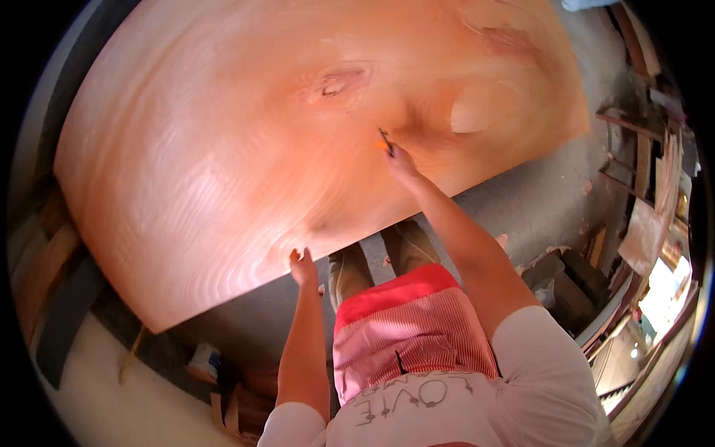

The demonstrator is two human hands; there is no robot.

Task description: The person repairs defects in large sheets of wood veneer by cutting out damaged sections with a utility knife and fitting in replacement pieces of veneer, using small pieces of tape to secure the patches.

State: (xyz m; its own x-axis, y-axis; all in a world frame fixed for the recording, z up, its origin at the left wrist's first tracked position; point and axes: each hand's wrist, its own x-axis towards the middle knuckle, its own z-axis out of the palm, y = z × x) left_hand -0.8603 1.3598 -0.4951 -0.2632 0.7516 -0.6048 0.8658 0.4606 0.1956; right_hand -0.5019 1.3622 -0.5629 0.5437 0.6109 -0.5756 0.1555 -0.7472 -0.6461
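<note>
Right hand gripping a tool mid-veneer, working a knot; left hand pressing flat on veneer's near edge.

Smooth wood veneer sheet (faintly glossy)

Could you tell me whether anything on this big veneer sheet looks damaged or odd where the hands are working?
The veneer sheet has a dark knot flaw near its middle and a pale oval patch to the right. The right hand holds a small orange-handled tool between them; the left hand rests on the near edge. Nothing looks spilled.
</note>
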